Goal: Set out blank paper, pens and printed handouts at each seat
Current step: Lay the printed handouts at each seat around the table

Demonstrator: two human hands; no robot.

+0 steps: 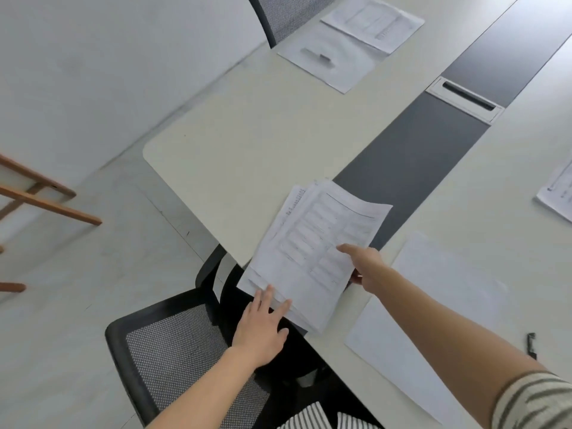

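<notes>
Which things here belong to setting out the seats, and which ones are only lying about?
Belong to the job:
handout stack, pinched by the right hand, the left hand touching its edge
blank paper
pen at the far seat

Only lying about:
wooden frame
cable hatch

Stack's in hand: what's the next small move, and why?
Probably slide one sheet off the handouts and lay it beside the blank paper: the right hand pinches the stack, the left hand rests on it, and that paper lacks a handout.
</notes>
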